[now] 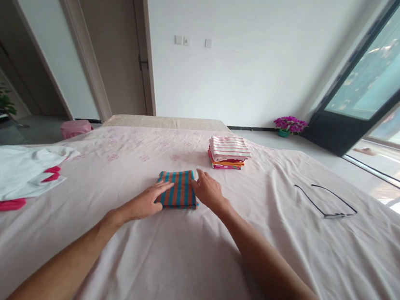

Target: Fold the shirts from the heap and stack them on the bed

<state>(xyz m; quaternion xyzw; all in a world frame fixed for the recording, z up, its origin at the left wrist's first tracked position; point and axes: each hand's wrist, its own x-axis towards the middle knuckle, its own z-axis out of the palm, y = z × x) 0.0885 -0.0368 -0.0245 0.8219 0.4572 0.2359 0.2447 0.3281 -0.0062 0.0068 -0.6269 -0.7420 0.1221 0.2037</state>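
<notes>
A folded cloth with blue and orange-brown stripes lies flat on the pale pink sheet in front of me. My left hand rests on its left side, fingers stretched over the top. At the right edge of the cloth is my right hand, its thumb touching the side and its fingers extended. Neither hand grips the cloth. Just beyond, to the right, stands a neat stack of folded cloths, with a white, red-striped one on top and red, orange and pink layers below.
White and red garments lie loosely at the left. Eyeglasses rest on the sheet at the right. Past the table's far edge are a pink stool, a potted plant with purple flowers and a glass door.
</notes>
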